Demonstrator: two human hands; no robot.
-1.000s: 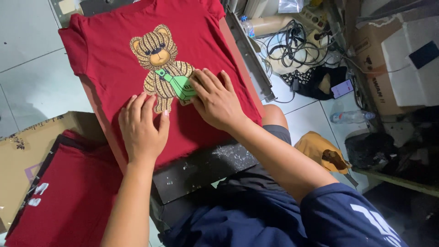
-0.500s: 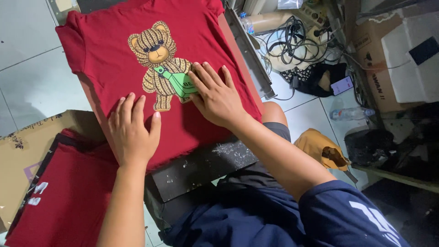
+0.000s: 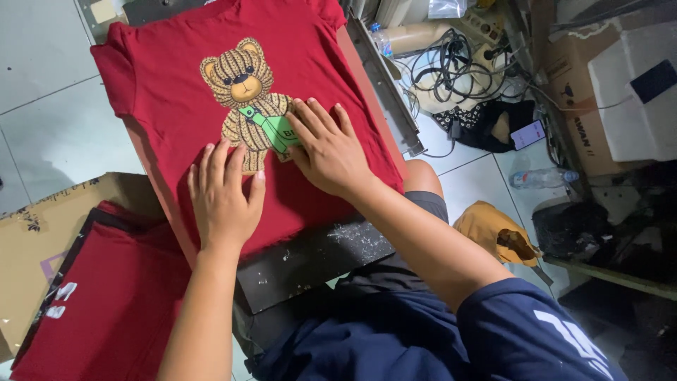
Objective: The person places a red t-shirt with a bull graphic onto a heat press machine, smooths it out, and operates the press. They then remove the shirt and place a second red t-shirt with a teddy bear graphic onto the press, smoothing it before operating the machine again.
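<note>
Left hand (image 3: pixel 224 199) lies flat, fingers spread, holding nothing, pinning the red T-shirt (image 3: pixel 169 85) on the counter (image 3: pixel 310 257) just below the bear print (image 3: pixel 248 99). Right hand (image 3: pixel 328 152) likewise flat (fingertips on the green patch (image 3: pixel 276 128)); best to keep both palms even so the cloth lies smooth.

Bare shirt (image 3: pixel 162 92) left — cables (image 3: pixel 451 67) right

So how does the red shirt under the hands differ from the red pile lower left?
The red shirt lies spread flat on the board, bear print showing; the red pile sits stacked on cardboard with only small white marks visible. The left hand and right hand press the shirt; nothing touches the pile. Both are the same red.
</note>
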